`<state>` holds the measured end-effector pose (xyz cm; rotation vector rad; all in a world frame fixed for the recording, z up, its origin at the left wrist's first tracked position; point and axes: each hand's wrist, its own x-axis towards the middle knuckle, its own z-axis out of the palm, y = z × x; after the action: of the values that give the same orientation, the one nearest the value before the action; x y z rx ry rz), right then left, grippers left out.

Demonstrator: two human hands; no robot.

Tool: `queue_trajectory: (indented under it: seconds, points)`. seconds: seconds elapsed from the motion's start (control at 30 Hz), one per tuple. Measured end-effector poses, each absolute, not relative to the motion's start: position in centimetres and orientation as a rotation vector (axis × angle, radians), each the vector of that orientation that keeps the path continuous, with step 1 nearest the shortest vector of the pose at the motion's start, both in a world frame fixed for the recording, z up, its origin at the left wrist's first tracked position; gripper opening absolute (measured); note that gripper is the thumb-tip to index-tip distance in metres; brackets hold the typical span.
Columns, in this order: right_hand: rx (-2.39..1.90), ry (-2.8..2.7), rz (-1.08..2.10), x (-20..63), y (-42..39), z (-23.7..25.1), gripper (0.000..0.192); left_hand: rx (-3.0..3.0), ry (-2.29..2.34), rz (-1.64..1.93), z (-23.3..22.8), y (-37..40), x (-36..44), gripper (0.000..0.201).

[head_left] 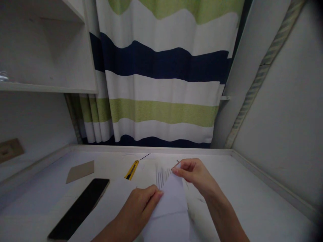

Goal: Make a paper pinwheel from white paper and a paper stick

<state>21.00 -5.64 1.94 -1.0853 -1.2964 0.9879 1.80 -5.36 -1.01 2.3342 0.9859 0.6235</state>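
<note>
A white sheet of paper (171, 205) with folded edges lies on the white desk (252, 201) in front of me. My left hand (141, 208) presses and pinches its left edge with the fingertips. My right hand (194, 173) pinches the paper's upper tip between thumb and fingers, lifting that corner slightly. Behind the paper sits a small row of thin grey sticks or lines (163, 174); I cannot tell what they are.
A yellow utility knife (131, 170) lies just beyond the paper. A dark phone (80, 208) and a brown card piece (80, 170) lie to the left. A striped curtain (161, 84) hangs behind the desk, a shelf (47, 87) at upper left.
</note>
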Motion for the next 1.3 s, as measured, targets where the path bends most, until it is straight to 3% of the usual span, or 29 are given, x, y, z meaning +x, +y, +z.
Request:
queue_trajectory:
  seconds: [0.27,0.37,0.47,0.53,0.6,0.7,0.83,1.0,1.2,1.3]
  points:
    - [-1.102,-1.032,0.546,29.9,-6.9,3.0,0.017,2.257,0.882,0.414,-0.6,-6.1,1.6,0.036]
    - [-1.139,-1.213,0.626,29.6,-7.6,3.2,0.017,2.215,0.943,0.537,-0.3,-5.3,1.6,0.037]
    - [-1.159,-1.482,0.795,26.7,-7.5,3.0,0.019,2.082,0.859,0.511,-0.5,-5.0,2.0,0.026]
    - [-1.152,-1.640,0.871,24.3,-7.1,2.7,0.017,1.941,0.678,0.416,-1.3,-5.2,2.6,0.044]
    - [-1.150,-1.749,0.887,22.3,-6.7,2.4,0.016,1.741,0.447,0.286,-2.4,-5.5,3.3,0.044]
    - [-1.195,-1.840,0.869,21.0,-6.2,2.1,0.014,1.499,0.482,0.230,-4.1,-5.7,4.1,0.040]
    - [-1.443,-1.828,0.738,23.3,-4.3,1.2,0.022,1.327,0.753,0.407,-5.0,-4.5,4.0,0.038]
    - [-2.035,-1.627,0.456,27.5,-0.6,-2.9,0.026,0.984,0.759,0.868,-2.2,-2.8,3.1,0.026]
    - [-2.360,-1.586,0.367,28.0,1.6,-8.5,0.025,1.067,0.614,1.176,-0.1,-2.5,2.9,0.044]
    - [-2.427,-1.563,0.340,28.4,2.2,-9.9,0.026,1.099,0.628,1.273,-0.4,-2.7,2.7,0.045]
